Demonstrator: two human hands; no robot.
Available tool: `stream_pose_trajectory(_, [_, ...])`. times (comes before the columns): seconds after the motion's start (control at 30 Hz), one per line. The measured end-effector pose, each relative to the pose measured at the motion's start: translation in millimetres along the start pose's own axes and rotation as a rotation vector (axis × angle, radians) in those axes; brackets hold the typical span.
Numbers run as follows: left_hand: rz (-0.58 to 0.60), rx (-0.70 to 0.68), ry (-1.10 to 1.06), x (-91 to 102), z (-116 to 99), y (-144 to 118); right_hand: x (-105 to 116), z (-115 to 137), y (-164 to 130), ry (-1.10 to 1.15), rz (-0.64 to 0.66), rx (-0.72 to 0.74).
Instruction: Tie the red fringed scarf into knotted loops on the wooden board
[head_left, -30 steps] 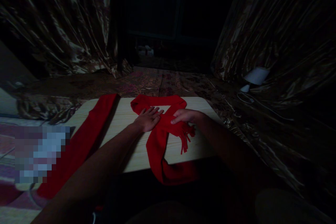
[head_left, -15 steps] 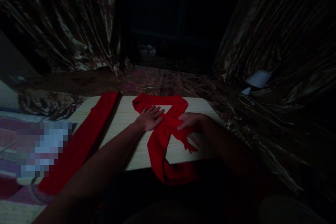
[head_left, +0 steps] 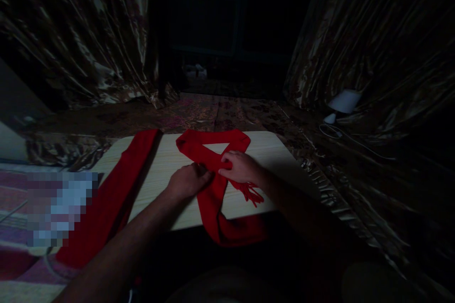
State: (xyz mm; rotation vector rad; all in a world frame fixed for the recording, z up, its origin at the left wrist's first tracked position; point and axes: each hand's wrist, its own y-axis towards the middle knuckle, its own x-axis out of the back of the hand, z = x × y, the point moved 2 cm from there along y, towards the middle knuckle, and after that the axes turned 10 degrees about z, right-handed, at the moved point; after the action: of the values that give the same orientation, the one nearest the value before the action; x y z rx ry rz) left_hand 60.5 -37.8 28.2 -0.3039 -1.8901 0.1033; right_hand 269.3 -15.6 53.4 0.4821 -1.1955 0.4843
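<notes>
At the frame's centre, a red fringed woollen scarf (head_left: 213,189) lies looped on a pale wooden tabletop (head_left: 170,161), its long tail running toward the lower edge. The left hand (head_left: 188,182) pinches its crossing with curled fingers; the right hand (head_left: 240,168) presses beside it, fingers together. Dark patterned curtains (head_left: 373,57) surround.

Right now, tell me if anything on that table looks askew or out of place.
The red scarf crosses itself in a loop, one end spilling off the table's near edge. A second red scarf lies slanted, also trailing off the edge. Nothing looks damaged.
</notes>
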Motion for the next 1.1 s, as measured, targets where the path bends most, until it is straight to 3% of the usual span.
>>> stream_pose_trajectory(0.17, [0.052, -0.109, 0.048, -8.0, -11.3, -25.0, -14.9, 17.7, -4.5, -0.258, 0.091, -0.016])
stream_pose_trajectory(0.33, [0.050, -0.156, 0.002, -10.8, -10.9, -24.7, -17.2, 22.1, -4.0, -0.318, 0.168, 0.008])
stream_pose_trajectory(0.43, [0.035, -0.127, -0.250, -11.5, -2.6, -17.3, -17.1, 22.4, -1.8, -0.332, 0.188, 0.011])
stream_pose_trajectory(0.6, [0.078, -0.104, -0.987, -23.1, 3.7, -7.8, -16.6, 25.5, -1.4, -0.383, 0.210, 0.012])
stream_pose_trajectory(0.73, [0.077, -0.128, -1.294, -33.9, 4.4, -2.5, -12.1, 27.6, -7.6, -0.436, 0.189, 0.027])
stream_pose_trajectory(0.9, [0.068, -0.045, -1.410, -26.9, 6.6, 0.6, -5.8, 22.6, -10.8, -0.485, 0.182, 0.036])
stream_pose_trajectory(1.0, [0.181, -0.062, -1.400, -17.3, 4.4, -2.3, -4.4, 17.7, -10.9, -0.488, 0.180, 0.047])
stream_pose_trajectory(1.1, [0.257, -0.108, -1.295, -11.7, 8.5, -3.4, -6.0, 13.3, -11.1, -0.443, 0.261, 0.089])
